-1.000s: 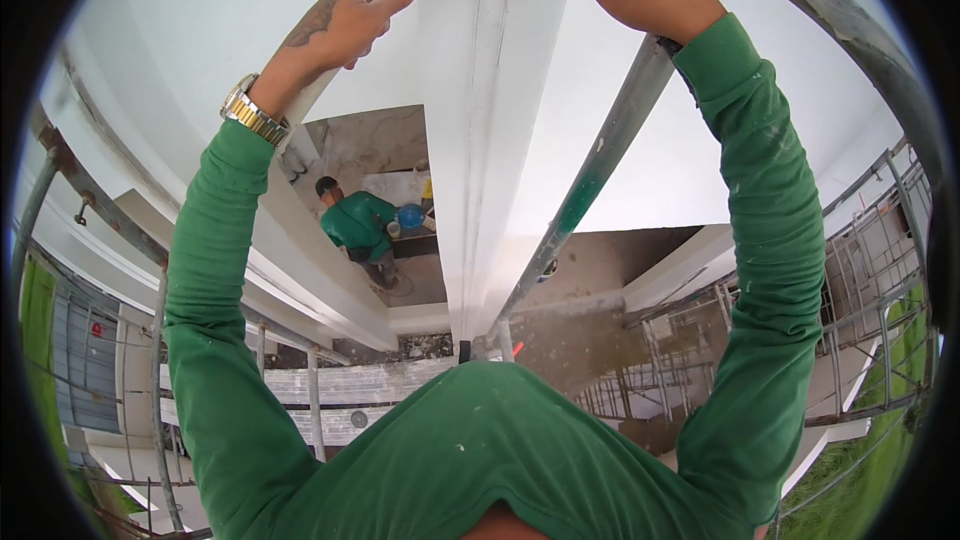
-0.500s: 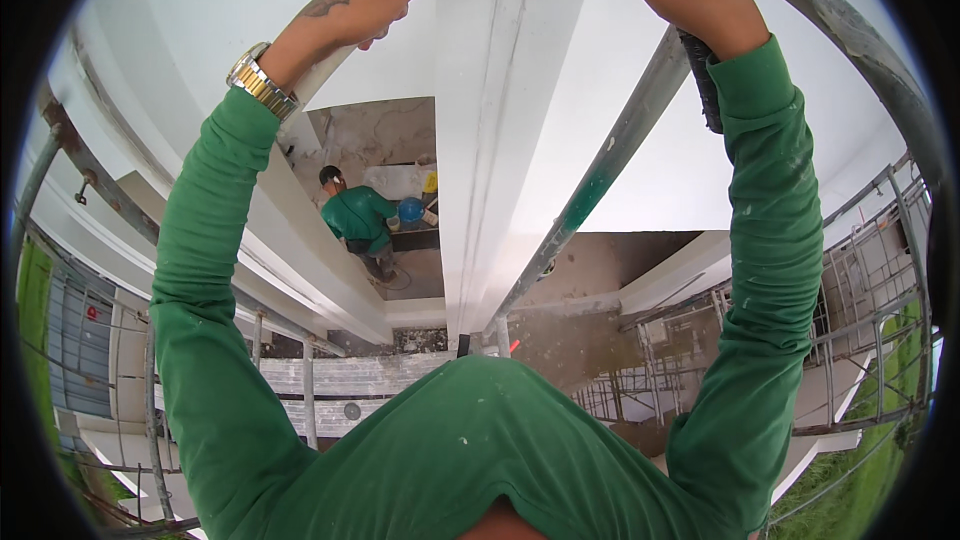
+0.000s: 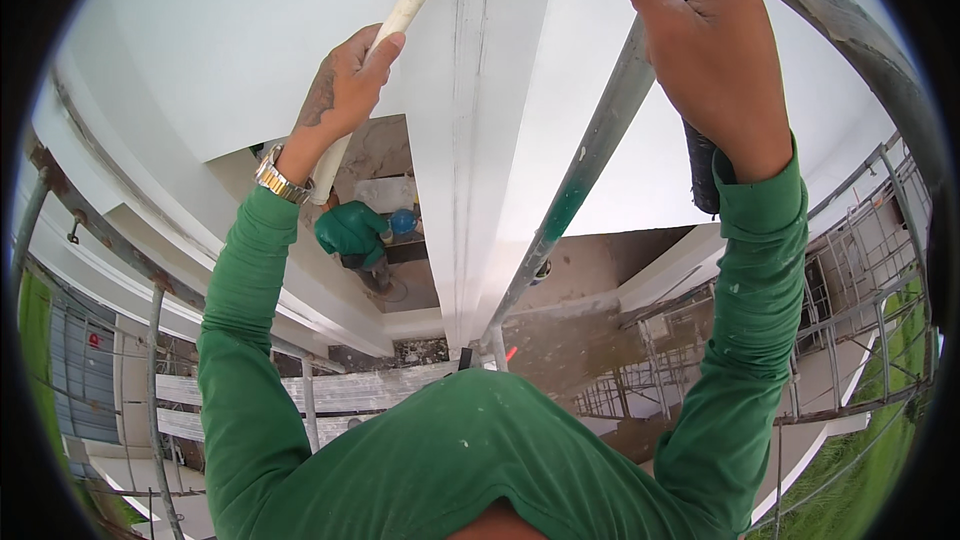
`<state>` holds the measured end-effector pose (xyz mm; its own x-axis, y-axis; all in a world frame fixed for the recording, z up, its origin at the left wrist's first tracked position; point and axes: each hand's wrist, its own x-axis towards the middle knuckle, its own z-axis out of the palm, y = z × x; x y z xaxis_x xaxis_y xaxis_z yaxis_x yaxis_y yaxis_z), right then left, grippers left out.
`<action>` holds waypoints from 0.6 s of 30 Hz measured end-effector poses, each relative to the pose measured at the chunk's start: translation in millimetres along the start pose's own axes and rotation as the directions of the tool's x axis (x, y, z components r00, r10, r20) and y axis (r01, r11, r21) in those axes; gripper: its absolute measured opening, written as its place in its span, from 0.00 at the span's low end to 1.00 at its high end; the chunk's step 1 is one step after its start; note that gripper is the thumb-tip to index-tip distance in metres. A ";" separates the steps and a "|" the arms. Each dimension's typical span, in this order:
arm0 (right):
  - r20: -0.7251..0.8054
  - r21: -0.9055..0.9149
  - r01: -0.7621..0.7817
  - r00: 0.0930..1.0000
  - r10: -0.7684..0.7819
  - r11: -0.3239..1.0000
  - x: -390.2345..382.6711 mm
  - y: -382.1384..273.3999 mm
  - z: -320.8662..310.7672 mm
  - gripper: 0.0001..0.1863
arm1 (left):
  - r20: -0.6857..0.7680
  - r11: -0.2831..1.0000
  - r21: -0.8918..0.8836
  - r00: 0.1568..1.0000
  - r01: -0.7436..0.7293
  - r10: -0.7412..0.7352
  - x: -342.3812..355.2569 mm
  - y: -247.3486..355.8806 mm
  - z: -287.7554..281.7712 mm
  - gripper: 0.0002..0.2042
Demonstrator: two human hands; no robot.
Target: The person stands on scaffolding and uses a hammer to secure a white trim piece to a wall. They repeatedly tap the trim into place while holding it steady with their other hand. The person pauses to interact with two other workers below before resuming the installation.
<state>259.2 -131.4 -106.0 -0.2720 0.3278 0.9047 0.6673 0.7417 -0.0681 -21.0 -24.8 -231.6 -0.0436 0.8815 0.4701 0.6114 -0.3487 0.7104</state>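
Scaffold [image 3: 585, 162] flanks left hand [image 3: 343, 92], clasping rod [image 3: 416, 0], and right hand [image 3: 715, 52], clasping bar [image 3: 703, 178]; a slip could hit worker [image 3: 348, 230] below.

The scene is being viewed from the wearer's head, steeply downward, through a wide fisheye lens. The left hand [image 3: 345, 90], right hand [image 3: 718, 60] and shirt front [image 3: 490, 440] are being taken in from close by, a co-worker [image 3: 350, 230] from well above.
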 end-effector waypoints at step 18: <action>-0.070 0.108 0.121 0.991 -0.114 0.987 20.4 2.1 12.1 0.28 | -0.002 0.994 0.103 0.999 -0.047 0.048 0.0 13.2 -17.1 0.28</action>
<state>246.7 -116.1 -92.7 -0.2970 0.1997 0.9338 0.5511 0.8344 -0.0032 -26.5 -34.9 -213.2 -0.0158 0.8634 0.5043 0.6908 -0.3552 0.6297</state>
